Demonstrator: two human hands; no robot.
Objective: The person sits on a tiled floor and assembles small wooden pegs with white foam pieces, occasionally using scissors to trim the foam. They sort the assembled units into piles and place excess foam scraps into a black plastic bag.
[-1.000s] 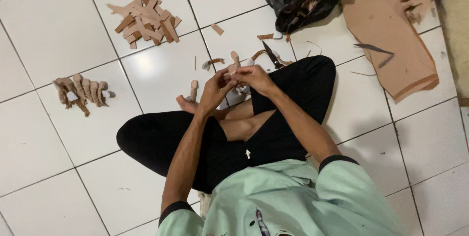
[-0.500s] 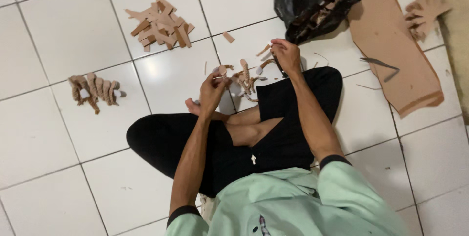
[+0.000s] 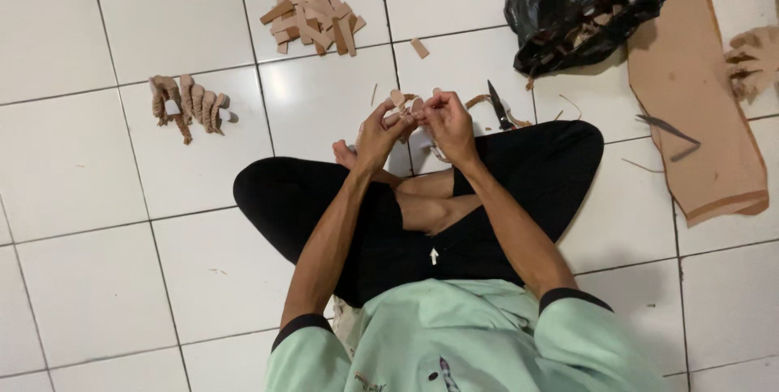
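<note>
I sit cross-legged on a white tiled floor. My left hand [image 3: 380, 134] and my right hand [image 3: 448, 122] meet above my knees. Both pinch a small bundle of tan cardboard strips [image 3: 404, 105] between the fingertips. A pair of scissors [image 3: 497, 105] lies on the floor just right of my right hand.
A pile of cut tan pieces [image 3: 310, 10] lies at the top centre. A row of curled finished pieces [image 3: 187, 103] lies to the left. A black plastic bag [image 3: 581, 4] with scraps sits top right, beside a large tan sheet [image 3: 703, 116].
My right hand came back from near the black bag and now joins the left hand on the strips. The camera view shifted slightly.
</note>
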